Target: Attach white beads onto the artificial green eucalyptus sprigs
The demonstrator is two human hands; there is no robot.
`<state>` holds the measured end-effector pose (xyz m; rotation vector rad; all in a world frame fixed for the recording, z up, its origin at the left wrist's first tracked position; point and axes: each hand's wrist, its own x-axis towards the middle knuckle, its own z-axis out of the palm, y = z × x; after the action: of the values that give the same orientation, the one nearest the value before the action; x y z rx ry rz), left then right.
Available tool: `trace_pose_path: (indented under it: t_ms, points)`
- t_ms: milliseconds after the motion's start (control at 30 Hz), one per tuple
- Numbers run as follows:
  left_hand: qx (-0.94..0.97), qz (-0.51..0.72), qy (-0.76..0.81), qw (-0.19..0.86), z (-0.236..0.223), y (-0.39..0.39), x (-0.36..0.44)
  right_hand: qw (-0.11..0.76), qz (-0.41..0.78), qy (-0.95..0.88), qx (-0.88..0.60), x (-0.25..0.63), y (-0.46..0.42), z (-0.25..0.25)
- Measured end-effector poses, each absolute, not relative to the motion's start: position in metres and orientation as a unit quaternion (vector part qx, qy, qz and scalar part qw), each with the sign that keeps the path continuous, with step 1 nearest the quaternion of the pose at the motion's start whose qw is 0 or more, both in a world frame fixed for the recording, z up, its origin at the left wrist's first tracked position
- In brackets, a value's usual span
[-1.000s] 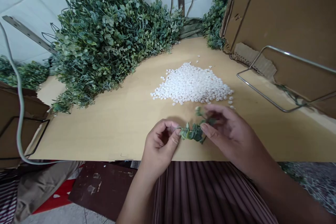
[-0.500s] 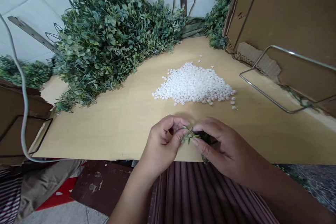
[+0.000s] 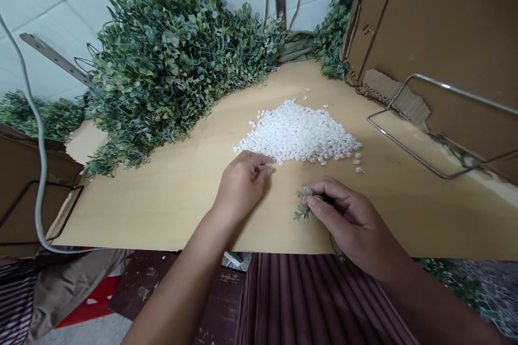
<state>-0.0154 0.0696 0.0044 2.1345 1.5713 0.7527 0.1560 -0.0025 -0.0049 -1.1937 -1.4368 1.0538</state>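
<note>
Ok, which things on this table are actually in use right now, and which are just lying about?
In use:
- small leafy sprig, pinched in the right hand
- pile of white beads, its near edge touched by the left hand

Lying about:
- heap of green foliage
- wire frame
- cardboard box
- grey cable

No writing shows anywhere — no label, brand, number or sign can be read

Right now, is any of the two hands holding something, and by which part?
The right hand pinches a small green sprig near its base, leaves pointing left. The left hand reaches the edge of the white bead pile; whether it holds one cannot be told.
</note>
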Motion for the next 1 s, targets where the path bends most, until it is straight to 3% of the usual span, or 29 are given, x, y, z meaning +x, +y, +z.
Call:
trace_pose_path:
  t_ms: [133,233,300,467,533,733,1000]
  points:
    - [0.790,0.175,0.578,0.109,0.007,0.079,-0.005,0.474,0.441,-0.583,-0.492,0.157,0.000,-0.005]
    - [0.784,0.171,0.589,0.100,0.008,0.082,-0.003,0.481,0.445,-0.582,-0.481,0.159,0.001,-0.006]
    - [0.769,0.209,0.584,0.155,0.007,0.081,-0.004,0.486,0.449,-0.582,-0.473,0.159,0.002,-0.006]
    - [0.595,0.363,0.518,0.495,0.012,0.060,-0.001,0.495,0.441,-0.582,-0.471,0.158,0.004,-0.008]
    - [0.526,0.397,0.487,0.573,0.015,0.047,0.002,0.499,0.429,-0.589,-0.469,0.157,0.005,-0.008]
    - [0.432,0.432,0.438,0.660,0.010,0.028,0.007,0.526,0.418,-0.594,-0.442,0.154,0.004,-0.007]
    - [0.385,0.453,0.423,0.684,0.009,0.028,0.006,0.508,0.426,-0.579,-0.475,0.151,0.002,-0.005]
